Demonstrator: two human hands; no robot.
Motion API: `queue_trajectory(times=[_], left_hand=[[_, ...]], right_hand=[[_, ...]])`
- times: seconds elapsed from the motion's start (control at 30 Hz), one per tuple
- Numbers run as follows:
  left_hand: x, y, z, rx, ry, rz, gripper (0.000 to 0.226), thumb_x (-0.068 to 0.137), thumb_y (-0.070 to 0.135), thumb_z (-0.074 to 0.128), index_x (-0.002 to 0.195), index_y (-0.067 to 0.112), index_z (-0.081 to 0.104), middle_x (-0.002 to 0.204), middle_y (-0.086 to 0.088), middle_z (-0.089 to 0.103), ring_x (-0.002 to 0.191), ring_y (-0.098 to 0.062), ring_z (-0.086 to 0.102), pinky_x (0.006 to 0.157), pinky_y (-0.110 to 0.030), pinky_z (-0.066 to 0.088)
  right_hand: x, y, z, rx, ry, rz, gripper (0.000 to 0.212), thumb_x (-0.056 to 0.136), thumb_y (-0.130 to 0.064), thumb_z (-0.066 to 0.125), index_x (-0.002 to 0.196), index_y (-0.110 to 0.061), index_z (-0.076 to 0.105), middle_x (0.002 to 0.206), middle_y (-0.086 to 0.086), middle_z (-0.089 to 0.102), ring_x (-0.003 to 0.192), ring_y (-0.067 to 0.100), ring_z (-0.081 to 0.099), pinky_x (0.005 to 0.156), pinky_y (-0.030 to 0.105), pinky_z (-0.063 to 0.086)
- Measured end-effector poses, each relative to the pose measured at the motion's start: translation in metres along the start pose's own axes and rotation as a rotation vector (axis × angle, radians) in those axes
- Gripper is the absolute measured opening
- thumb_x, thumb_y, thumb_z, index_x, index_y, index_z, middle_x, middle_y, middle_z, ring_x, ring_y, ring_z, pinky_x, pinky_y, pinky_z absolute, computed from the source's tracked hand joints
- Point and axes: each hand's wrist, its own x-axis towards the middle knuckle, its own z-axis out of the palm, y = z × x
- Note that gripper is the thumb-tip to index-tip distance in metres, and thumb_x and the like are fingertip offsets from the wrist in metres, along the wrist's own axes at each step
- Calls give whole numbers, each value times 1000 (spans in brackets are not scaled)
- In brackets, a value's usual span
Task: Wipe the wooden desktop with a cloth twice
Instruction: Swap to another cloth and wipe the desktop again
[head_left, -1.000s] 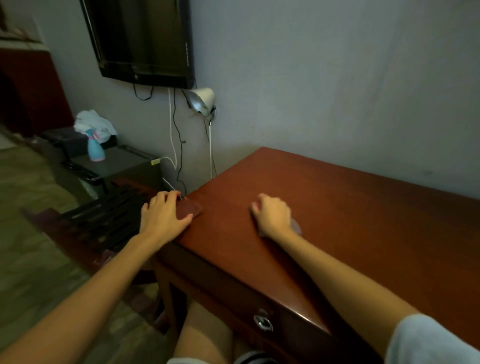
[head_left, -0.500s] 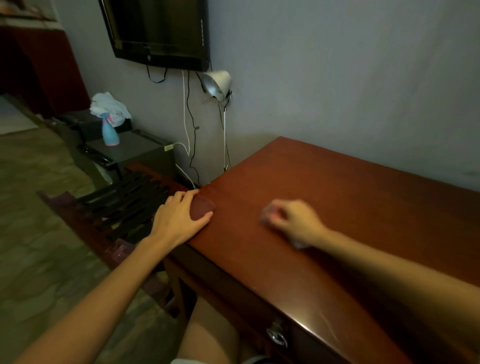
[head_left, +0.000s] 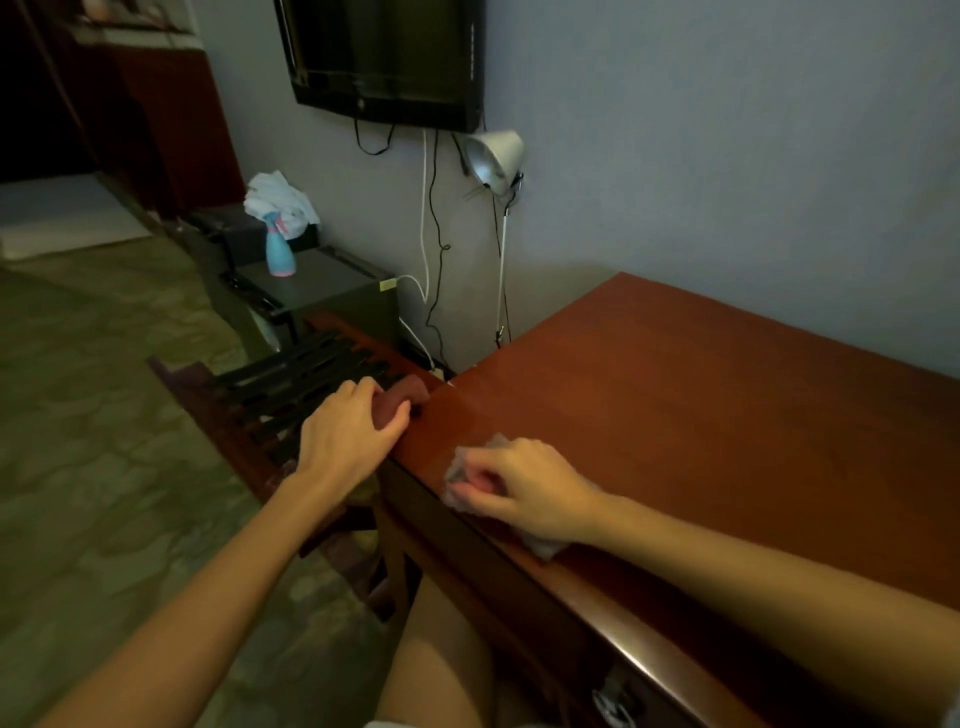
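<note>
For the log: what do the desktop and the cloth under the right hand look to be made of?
The desktop looks like reddish-brown wood or veneer with a smooth semi-gloss finish: light glints along its front edge. The cloth gripped by the right hand is thin, pale and crumpled, see-through; fabric or a wipe, the frame cannot settle.

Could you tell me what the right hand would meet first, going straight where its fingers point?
Probably the left hand, gripping the desktop corner just ahead of the right hand; depth is unclear.

cloth (head_left: 457, 465) mostly covered, TV (head_left: 384, 57) top cropped
</note>
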Motion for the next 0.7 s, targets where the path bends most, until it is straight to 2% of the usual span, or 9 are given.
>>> queue_trajectory(times=[0.07, 0.1, 0.13, 0.2, 0.3, 0.4, 0.5, 0.63, 0.7], left_hand=[[2, -7, -6, -15, 50, -20, 38, 89, 55, 45, 103, 20, 53, 92, 1, 53, 76, -18, 54, 62, -30, 41], [3, -11, -9, -20, 74, -24, 38, 89, 55, 46, 103, 20, 54, 91, 2, 52, 76, -18, 55, 62, -31, 42], [2, -16, -13, -22, 97, -21, 38, 88, 54, 47, 104, 20, 54, 90, 2, 52, 75, -19, 56, 61, -31, 42], [1, -27, -18, -11, 128, -12, 37, 87, 54, 49, 102, 21, 54, 89, 2, 53, 75, -19, 57, 59, -30, 42], [-2, -40, -24, 15, 150, -38, 38, 86, 55, 49, 102, 21, 55, 90, 1, 57, 77, -20, 59, 60, -31, 44], [-3, -43, -26, 26, 150, -49, 38, 86, 55, 49, 101, 21, 56, 92, 0, 59, 80, -22, 60, 62, -32, 46], [2, -39, -27, 7, 145, -64, 39, 86, 55, 49, 103, 20, 56, 94, -1, 59, 83, -24, 61, 63, -31, 42], [8, -29, -24, -22, 111, -73, 38, 86, 56, 50, 102, 21, 54, 96, -1, 59, 86, -25, 61, 65, -31, 39], [10, -22, -21, -44, 100, -57, 37, 86, 56, 49, 100, 22, 54, 93, 1, 58, 82, -23, 60, 64, -31, 40]], right_hand=[[4, 36, -11, -44, 7, 103, 28, 89, -53, 44, 94, -30, 59, 87, -9, 67, 82, 14, 62, 71, 32, 48], [9, 57, -17, -55, 44, 191, 24, 90, -51, 46, 95, -32, 60, 90, -8, 69, 86, 15, 64, 72, 32, 49], [17, 77, -23, -65, 89, 283, 20, 91, -47, 49, 88, -30, 58, 86, -5, 69, 84, 19, 65, 71, 32, 49], [43, 105, -30, -118, 178, 436, 28, 93, -43, 49, 73, -24, 48, 74, -1, 64, 76, 24, 63, 68, 32, 47], [94, 101, -26, -162, 252, 505, 27, 96, -42, 47, 80, -20, 53, 75, 0, 60, 73, 22, 60, 72, 32, 50], [121, 64, -4, -120, 251, 405, 22, 98, -34, 46, 82, -20, 50, 71, -2, 58, 66, 16, 58, 73, 37, 56], [120, 15, 17, -79, 192, 238, 19, 95, -36, 48, 84, -21, 54, 75, 1, 62, 71, 19, 62, 69, 39, 55], [94, -36, 27, -70, 89, 27, 18, 91, -34, 53, 79, -24, 44, 75, 0, 56, 79, 27, 61, 60, 30, 33], [72, -46, 24, -36, 33, -101, 19, 91, -32, 55, 77, -20, 47, 74, -2, 54, 77, 27, 59, 58, 31, 34]])
